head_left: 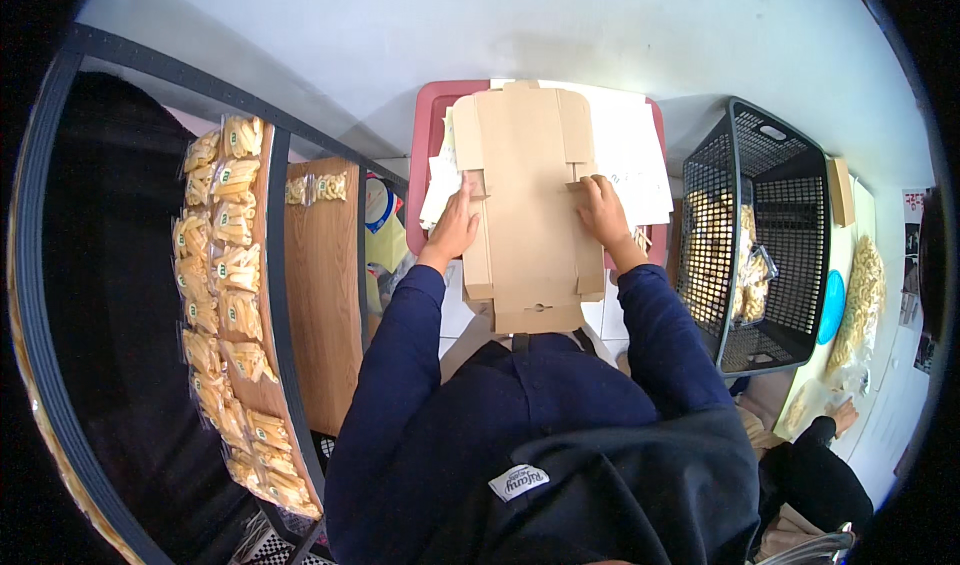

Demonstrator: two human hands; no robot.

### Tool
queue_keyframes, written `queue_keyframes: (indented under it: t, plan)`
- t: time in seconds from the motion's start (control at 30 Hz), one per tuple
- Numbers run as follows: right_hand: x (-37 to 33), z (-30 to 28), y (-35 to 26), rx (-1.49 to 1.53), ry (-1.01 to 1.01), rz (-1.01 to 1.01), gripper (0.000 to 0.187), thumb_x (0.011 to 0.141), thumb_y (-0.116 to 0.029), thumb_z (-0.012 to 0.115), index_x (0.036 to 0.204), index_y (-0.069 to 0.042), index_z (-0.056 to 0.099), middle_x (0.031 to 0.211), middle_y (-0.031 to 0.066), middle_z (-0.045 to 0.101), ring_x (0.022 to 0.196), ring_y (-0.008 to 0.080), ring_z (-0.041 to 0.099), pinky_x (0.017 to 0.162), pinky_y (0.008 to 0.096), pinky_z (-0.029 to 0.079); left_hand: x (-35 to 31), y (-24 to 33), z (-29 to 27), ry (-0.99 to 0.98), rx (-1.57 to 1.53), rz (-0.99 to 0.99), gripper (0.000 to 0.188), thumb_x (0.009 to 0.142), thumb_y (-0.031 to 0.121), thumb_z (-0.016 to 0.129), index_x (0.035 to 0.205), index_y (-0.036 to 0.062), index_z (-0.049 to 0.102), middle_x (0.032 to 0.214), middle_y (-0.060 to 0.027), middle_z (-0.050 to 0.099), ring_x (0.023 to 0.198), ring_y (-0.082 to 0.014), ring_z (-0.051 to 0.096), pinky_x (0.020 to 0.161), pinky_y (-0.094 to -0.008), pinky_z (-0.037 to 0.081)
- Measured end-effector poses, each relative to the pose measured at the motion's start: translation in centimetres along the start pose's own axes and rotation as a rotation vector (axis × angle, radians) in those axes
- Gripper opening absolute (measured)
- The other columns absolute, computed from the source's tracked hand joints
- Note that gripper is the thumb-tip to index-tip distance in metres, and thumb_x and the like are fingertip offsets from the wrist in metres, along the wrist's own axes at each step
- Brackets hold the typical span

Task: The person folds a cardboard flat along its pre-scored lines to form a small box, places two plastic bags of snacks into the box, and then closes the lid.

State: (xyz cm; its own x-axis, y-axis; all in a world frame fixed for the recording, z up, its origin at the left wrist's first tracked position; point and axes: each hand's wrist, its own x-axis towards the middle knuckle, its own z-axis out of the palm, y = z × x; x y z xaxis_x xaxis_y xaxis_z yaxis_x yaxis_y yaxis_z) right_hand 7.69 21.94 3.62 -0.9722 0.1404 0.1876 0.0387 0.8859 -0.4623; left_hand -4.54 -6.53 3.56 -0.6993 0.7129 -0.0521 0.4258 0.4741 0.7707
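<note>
An unfolded brown cardboard box (530, 225) lies in front of me, its small side flaps partly bent up. My left hand (455, 225) grips its left edge around a side flap, fingers pointing away from me. On the opposite edge, my right hand (604, 215) holds the matching flap with curled fingers. The near end of the cardboard, with a small slot in it, reaches close to my body. Beneath the cardboard are white papers (641, 155) and a dark pink tray or tabletop (430, 115), both partly covered.
At left, a wooden shelf (325, 295) in a dark metal frame bears several bagged snack packs (240, 225). A black plastic crate (790, 255) with snack packs stands at right. Beyond it are a large snack bag (858, 310), a blue round object (831, 307) and another person's hand (845, 417).
</note>
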Motion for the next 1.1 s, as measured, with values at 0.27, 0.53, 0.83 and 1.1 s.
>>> queue_keyframes:
  t: [0.27,0.53,0.83,1.1]
  plan:
    - [-1.4,-3.6,0.1,0.137,-0.11,-0.113,0.07,0.065,0.003,0.051,0.133,-0.002,0.032,0.126,0.0228,0.044,0.115,0.0373,0.044,0.097,0.0432,0.037,-2.2,-0.9,-3.1,0.009,0.137,0.028,0.085,0.068,-0.011,0.043,0.142,0.0014,0.004,0.146,-0.0206,0.017,0.136,-0.0345,0.017,0.112,-0.0374,0.018]
    - [-0.7,-3.8,-0.3,-0.077,-0.297,-0.128,0.082,0.06,0.005,0.056,0.136,-0.005,0.027,0.135,0.0215,0.035,0.116,0.0368,0.044,0.098,0.0398,0.038,-9.0,2.4,-4.4,-0.347,0.305,-0.305,0.054,0.072,0.004,0.066,0.118,0.0006,0.039,0.114,-0.0199,0.051,0.107,-0.0338,0.053,0.087,-0.0411,0.045]
    - [-0.8,-5.9,-2.6,-0.309,-0.689,-0.174,0.12,0.034,-0.018,0.085,0.138,-0.017,0.026,0.147,0.0239,0.004,0.117,0.0391,0.045,0.098,0.0383,0.042,-11.9,1.9,-1.4,-0.107,0.005,-0.06,0.019,0.079,0.006,0.064,0.096,0.0042,0.055,0.088,-0.009,0.054,0.08,-0.0236,0.058,0.069,-0.032,0.049]
    - [-2.6,-5.8,-2.5,0.1,-0.556,-0.263,0.064,0.052,-0.017,0.079,0.113,-0.011,0.06,0.146,0.0194,0.018,0.122,0.0371,0.041,0.1,0.039,0.039,-11.2,3.8,1.7,0.062,-0.125,-0.066,0.009,0.081,0.006,0.062,0.085,-0.0016,0.06,0.085,-0.0116,0.054,0.077,-0.0233,0.06,0.067,-0.0309,0.051]
